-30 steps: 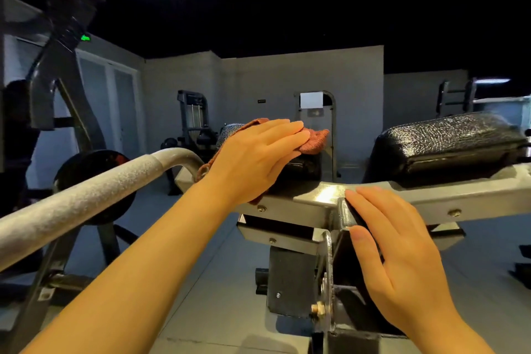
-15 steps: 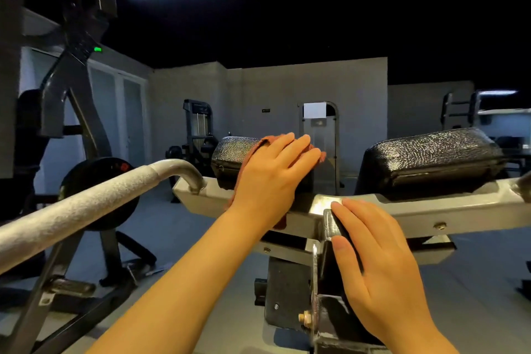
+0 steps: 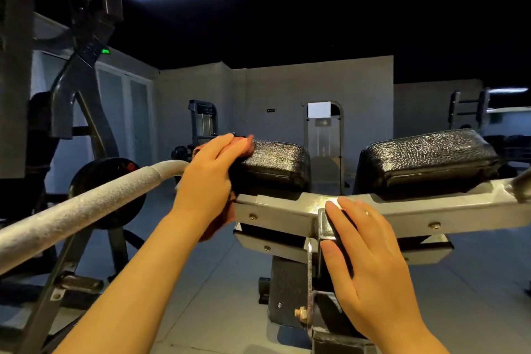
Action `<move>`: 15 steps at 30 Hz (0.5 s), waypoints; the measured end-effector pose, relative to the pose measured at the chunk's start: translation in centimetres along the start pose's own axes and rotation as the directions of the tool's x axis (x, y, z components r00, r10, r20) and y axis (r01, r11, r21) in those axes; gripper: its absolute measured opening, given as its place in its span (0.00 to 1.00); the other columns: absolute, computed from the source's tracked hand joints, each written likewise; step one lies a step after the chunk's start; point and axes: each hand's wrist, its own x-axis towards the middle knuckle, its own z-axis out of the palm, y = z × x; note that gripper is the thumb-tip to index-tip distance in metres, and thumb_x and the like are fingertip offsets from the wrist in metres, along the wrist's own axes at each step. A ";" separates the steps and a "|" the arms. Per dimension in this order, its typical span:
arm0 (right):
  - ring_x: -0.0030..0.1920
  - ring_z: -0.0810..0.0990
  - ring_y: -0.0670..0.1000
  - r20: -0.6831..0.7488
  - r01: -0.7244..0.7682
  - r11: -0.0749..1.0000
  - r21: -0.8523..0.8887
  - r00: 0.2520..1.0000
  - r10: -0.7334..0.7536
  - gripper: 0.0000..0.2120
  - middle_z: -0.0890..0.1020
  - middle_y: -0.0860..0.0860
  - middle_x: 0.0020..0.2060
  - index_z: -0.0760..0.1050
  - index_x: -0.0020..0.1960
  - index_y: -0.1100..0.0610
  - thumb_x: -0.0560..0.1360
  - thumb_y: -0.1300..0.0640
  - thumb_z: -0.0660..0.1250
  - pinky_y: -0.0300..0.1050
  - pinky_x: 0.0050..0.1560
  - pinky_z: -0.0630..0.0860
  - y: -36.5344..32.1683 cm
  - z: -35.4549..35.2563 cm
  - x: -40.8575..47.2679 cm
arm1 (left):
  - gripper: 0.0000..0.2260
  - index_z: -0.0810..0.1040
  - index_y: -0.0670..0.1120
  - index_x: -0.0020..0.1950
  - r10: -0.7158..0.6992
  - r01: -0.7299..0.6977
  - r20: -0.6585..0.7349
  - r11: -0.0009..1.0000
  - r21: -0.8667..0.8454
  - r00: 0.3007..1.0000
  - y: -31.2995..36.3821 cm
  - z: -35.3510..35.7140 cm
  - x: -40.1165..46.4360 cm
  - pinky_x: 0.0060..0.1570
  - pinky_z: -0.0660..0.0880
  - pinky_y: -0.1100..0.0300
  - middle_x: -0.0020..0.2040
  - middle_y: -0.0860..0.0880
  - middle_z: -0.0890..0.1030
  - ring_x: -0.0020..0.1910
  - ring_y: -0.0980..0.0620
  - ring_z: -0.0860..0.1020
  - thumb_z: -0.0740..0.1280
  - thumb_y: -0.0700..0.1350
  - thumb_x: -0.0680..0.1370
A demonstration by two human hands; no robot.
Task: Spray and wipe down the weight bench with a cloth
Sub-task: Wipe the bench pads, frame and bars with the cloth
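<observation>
Two hands work the bench: my right hand (image 3: 370, 264) lies flat, fingers straight, on the grey frame (image 3: 275, 215); beyond, my left hand (image 3: 209, 178) presses the reddish cloth (image 3: 249, 145) against the left pad (image 3: 273, 164). The right pad (image 3: 431, 158) looks unwiped, I judge.

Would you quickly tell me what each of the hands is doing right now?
Left hand: fingers straight, pressing the cloth against the left pad.
Right hand: open, resting flat on the bench frame, holding nothing.
</observation>
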 end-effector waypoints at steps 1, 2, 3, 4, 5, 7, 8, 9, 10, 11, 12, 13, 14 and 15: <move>0.69 0.67 0.54 -0.004 -0.001 1.000 -0.003 1.000 0.001 0.27 0.73 0.51 0.68 0.69 0.70 0.54 0.82 0.40 0.47 0.56 0.66 0.64 -0.1 0.1 0.0 | 0.27 0.72 0.44 0.71 -0.036 0.036 0.011 0.999 0.006 0.999 -0.2 0.0 0.0 0.66 0.62 0.53 0.69 0.40 0.72 0.69 0.39 0.68 0.61 0.27 0.74; 0.69 0.67 0.54 -0.007 0.001 1.000 -0.010 1.000 -0.001 0.27 0.73 0.51 0.67 0.70 0.70 0.54 0.82 0.40 0.47 0.57 0.66 0.63 -0.1 0.1 0.0 | 0.27 0.71 0.43 0.71 -0.056 0.055 0.007 0.998 0.008 0.998 -0.1 0.2 0.0 0.67 0.62 0.52 0.70 0.40 0.71 0.70 0.38 0.68 0.62 0.27 0.74; 0.69 0.67 0.54 -0.009 0.004 1.000 -0.019 1.000 -0.004 0.27 0.74 0.52 0.67 0.70 0.70 0.55 0.82 0.40 0.47 0.57 0.66 0.63 -0.1 0.1 0.1 | 0.26 0.71 0.43 0.71 -0.078 0.078 -0.010 0.997 0.002 0.997 0.1 0.5 0.0 0.67 0.62 0.52 0.70 0.40 0.71 0.70 0.38 0.67 0.62 0.27 0.75; 0.69 0.67 0.54 -0.005 0.004 1.000 -0.022 1.000 -0.004 0.27 0.73 0.52 0.67 0.70 0.70 0.55 0.82 0.40 0.47 0.56 0.66 0.63 0.0 0.0 0.1 | 0.26 0.71 0.43 0.71 -0.111 0.111 -0.036 0.994 -0.010 0.993 0.5 0.9 -0.1 0.67 0.62 0.52 0.70 0.40 0.71 0.70 0.39 0.67 0.62 0.27 0.75; 0.69 0.67 0.55 0.001 0.001 1.000 -0.020 1.000 -0.001 0.28 0.73 0.52 0.67 0.70 0.70 0.56 0.82 0.40 0.47 0.56 0.66 0.63 0.0 0.0 0.0 | 0.25 0.72 0.44 0.71 -0.140 0.138 -0.068 0.990 -0.027 0.988 0.9 1.1 -0.3 0.68 0.63 0.51 0.69 0.40 0.72 0.70 0.39 0.68 0.62 0.27 0.75; 0.68 0.68 0.55 0.003 -0.009 1.000 -0.012 1.000 0.009 0.28 0.73 0.51 0.67 0.70 0.70 0.55 0.82 0.40 0.47 0.55 0.66 0.64 -0.2 0.0 0.0 | 0.23 0.75 0.44 0.68 -0.115 0.109 -0.139 0.993 -0.049 0.984 2.2 1.5 -0.5 0.69 0.66 0.49 0.65 0.41 0.75 0.67 0.41 0.70 0.62 0.28 0.75; 0.68 0.68 0.55 0.001 -0.012 1.000 -0.009 1.000 0.012 0.28 0.73 0.51 0.67 0.70 0.70 0.56 0.82 0.40 0.47 0.55 0.66 0.64 -0.3 0.1 0.0 | 0.22 0.76 0.44 0.66 -0.050 0.044 -0.150 0.998 -0.044 0.987 3.2 1.7 -0.5 0.69 0.66 0.51 0.63 0.42 0.77 0.65 0.43 0.71 0.61 0.30 0.75; 0.68 0.68 0.55 0.004 -0.013 1.000 -0.006 1.000 0.013 0.28 0.73 0.52 0.67 0.71 0.70 0.56 0.82 0.40 0.47 0.54 0.66 0.65 -0.3 0.1 0.0 | 0.20 0.78 0.43 0.64 0.044 -0.049 -0.144 0.998 -0.033 0.989 4.4 1.9 -0.4 0.68 0.65 0.54 0.61 0.42 0.78 0.63 0.44 0.72 0.60 0.33 0.74; 0.68 0.69 0.55 0.013 -0.016 1.000 -0.001 1.000 0.016 0.28 0.73 0.52 0.67 0.71 0.70 0.56 0.82 0.40 0.47 0.54 0.66 0.66 -0.3 0.0 0.1 | 0.19 0.79 0.42 0.61 0.138 -0.142 -0.141 0.990 -0.022 0.980 5.7 2.2 -0.2 0.66 0.67 0.55 0.58 0.41 0.79 0.60 0.43 0.74 0.58 0.36 0.74; 0.68 0.69 0.56 0.026 -0.021 1.000 0.005 0.999 0.021 0.28 0.74 0.52 0.67 0.71 0.70 0.56 0.82 0.40 0.48 0.54 0.66 0.67 -0.3 0.0 0.2 | 0.19 0.80 0.41 0.59 0.210 -0.214 -0.139 0.977 -0.011 0.968 6.6 2.4 0.1 0.64 0.69 0.54 0.56 0.40 0.80 0.58 0.41 0.76 0.56 0.39 0.73; 0.68 0.70 0.56 0.042 -0.028 1.000 0.011 0.999 0.027 0.27 0.74 0.52 0.67 0.71 0.70 0.56 0.82 0.41 0.49 0.54 0.66 0.68 -0.3 -0.1 0.2 | 0.19 0.80 0.40 0.58 0.244 -0.246 -0.133 0.969 0.002 0.961 7.1 2.5 0.3 0.62 0.71 0.51 0.55 0.39 0.81 0.56 0.39 0.78 0.56 0.38 0.73; 0.68 0.70 0.57 0.058 -0.037 0.999 0.020 0.998 0.036 0.27 0.74 0.52 0.67 0.71 0.70 0.57 0.81 0.42 0.50 0.55 0.66 0.69 -0.3 -0.2 0.1 | 0.18 0.81 0.40 0.58 0.260 -0.258 -0.132 0.966 0.027 0.957 7.1 2.7 0.3 0.62 0.71 0.49 0.55 0.38 0.81 0.55 0.38 0.79 0.58 0.36 0.73; 0.68 0.71 0.57 0.068 -0.047 0.998 0.033 0.997 0.045 0.26 0.74 0.53 0.67 0.72 0.70 0.57 0.81 0.43 0.52 0.57 0.66 0.71 -0.2 -0.3 0.0 | 0.19 0.80 0.40 0.59 0.258 -0.253 -0.125 0.966 0.050 0.958 6.5 2.8 0.1 0.62 0.69 0.49 0.56 0.38 0.81 0.55 0.38 0.79 0.61 0.34 0.71; 0.68 0.71 0.57 0.073 -0.055 0.997 0.047 0.996 0.051 0.26 0.75 0.53 0.67 0.72 0.70 0.57 0.80 0.44 0.53 0.58 0.65 0.72 -0.2 -0.4 0.0 | 0.21 0.80 0.40 0.61 0.246 -0.241 -0.116 0.969 0.060 0.962 5.7 2.7 -0.3 0.64 0.68 0.50 0.57 0.38 0.80 0.57 0.38 0.78 0.63 0.32 0.69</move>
